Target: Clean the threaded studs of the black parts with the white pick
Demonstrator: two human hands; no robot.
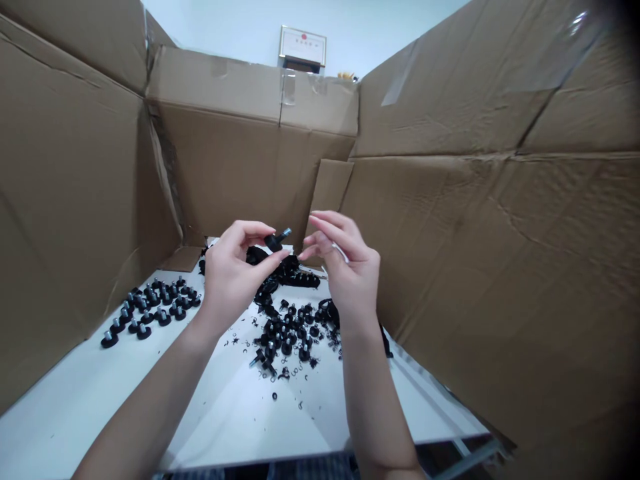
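Knob [273,243] with metal stud [285,234], pinched in left hand [231,270], near right hand [353,270], latter's grip unclear.

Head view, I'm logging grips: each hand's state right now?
Left hand: closed, holding a black knob with a metal stud.
Right hand: partly curled, thin white strip against it; whether gripped cannot be told.

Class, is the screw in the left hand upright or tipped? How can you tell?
Tipped. In the left hand, the screw leans, its metal end pointing up and rightward in the picture, its black head lower left.
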